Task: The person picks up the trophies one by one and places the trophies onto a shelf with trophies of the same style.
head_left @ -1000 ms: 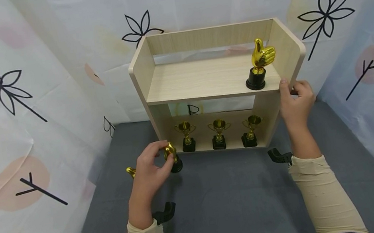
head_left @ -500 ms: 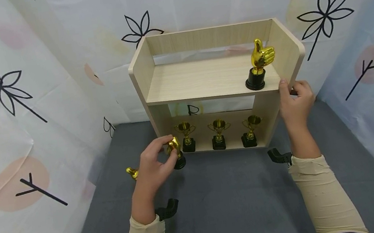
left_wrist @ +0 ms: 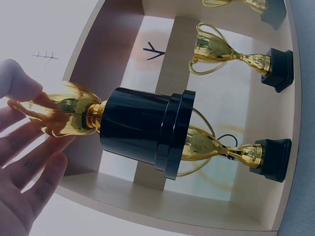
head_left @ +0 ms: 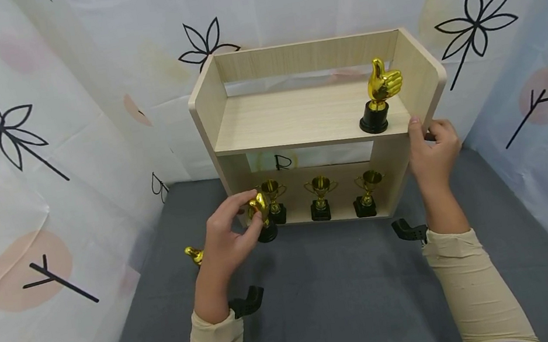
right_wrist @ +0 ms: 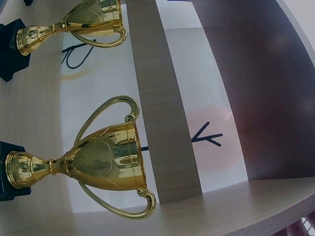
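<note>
My left hand [head_left: 228, 237] pinches the gold top of a thumbs-up trophy [left_wrist: 142, 130], whose black round base hangs free in front of the shelf's lower left. With its fingers bent at the right side panel, my right hand [head_left: 433, 156] grips the edge of the wooden shelf [head_left: 297, 111]. A second thumbs-up trophy [head_left: 374, 111] stands upright on the upper board, at the right. On the lower board are three gold cup trophies, the left [head_left: 277, 212], the middle [head_left: 320, 205] and the right one [head_left: 365, 201]. Only the right wrist's fingertips show at that view's corner.
Another gold thumbs-up piece [head_left: 194, 254] is on the grey table [head_left: 325, 299], partly hidden behind my left hand. Patterned white cloth [head_left: 88, 134] hangs behind and at both sides.
My left hand has carried the thumbs-up trophy to the right and slightly up, toward the shelf's lower left, and it now overlaps the left cup. My right hand has stayed in place.
</note>
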A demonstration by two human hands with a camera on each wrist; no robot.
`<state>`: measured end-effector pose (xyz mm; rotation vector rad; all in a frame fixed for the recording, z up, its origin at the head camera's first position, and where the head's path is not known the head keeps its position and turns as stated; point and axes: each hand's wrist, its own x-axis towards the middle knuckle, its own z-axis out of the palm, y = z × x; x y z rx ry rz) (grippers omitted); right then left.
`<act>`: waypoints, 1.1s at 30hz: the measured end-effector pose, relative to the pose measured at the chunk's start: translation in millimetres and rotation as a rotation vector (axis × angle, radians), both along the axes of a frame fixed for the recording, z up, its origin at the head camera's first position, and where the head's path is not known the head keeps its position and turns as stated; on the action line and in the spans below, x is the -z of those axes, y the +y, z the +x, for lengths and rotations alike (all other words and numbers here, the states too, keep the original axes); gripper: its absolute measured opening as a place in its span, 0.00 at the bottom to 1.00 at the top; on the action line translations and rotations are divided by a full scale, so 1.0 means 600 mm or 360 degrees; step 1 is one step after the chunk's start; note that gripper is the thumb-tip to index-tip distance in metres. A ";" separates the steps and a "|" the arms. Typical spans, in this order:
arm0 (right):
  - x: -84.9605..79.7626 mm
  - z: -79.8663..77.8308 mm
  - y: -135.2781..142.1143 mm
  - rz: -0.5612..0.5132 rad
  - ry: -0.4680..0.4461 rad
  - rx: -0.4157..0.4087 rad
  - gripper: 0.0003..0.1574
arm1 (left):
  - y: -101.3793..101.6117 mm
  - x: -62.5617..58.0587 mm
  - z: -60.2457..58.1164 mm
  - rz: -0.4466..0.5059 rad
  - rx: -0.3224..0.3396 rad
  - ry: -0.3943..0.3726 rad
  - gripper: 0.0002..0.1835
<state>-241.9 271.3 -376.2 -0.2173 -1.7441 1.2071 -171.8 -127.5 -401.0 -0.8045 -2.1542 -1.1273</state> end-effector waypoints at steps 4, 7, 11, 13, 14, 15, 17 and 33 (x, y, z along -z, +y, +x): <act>0.000 0.000 0.000 0.0005 0.0002 -0.0003 0.28 | 0.004 -0.008 -0.001 0.0026 0.0022 -0.0004 0.22; 0.000 0.000 0.000 0.0011 -0.0003 -0.0006 0.27 | 0.006 -0.013 0.000 0.0047 0.0029 -0.0025 0.22; 0.000 0.002 0.000 0.0012 -0.0016 -0.0009 0.26 | 0.011 -0.018 -0.002 0.0071 0.0045 -0.0030 0.21; 0.000 0.002 -0.001 0.0015 -0.0025 -0.0007 0.26 | 0.013 -0.019 -0.003 0.0084 0.0054 -0.0022 0.21; 0.000 0.002 -0.001 0.0015 -0.0028 -0.0006 0.26 | 0.015 -0.020 -0.004 0.0091 0.0057 -0.0018 0.21; 0.001 0.002 -0.001 0.0017 -0.0032 -0.0005 0.26 | 0.016 -0.020 -0.005 0.0098 0.0061 -0.0013 0.21; 0.001 0.002 0.000 0.0020 -0.0041 -0.0006 0.27 | 0.018 -0.022 -0.007 0.0112 0.0072 -0.0004 0.22; 0.001 0.001 -0.001 0.0019 -0.0040 -0.0013 0.27 | 0.036 -0.043 -0.022 0.0136 0.0171 0.0069 0.21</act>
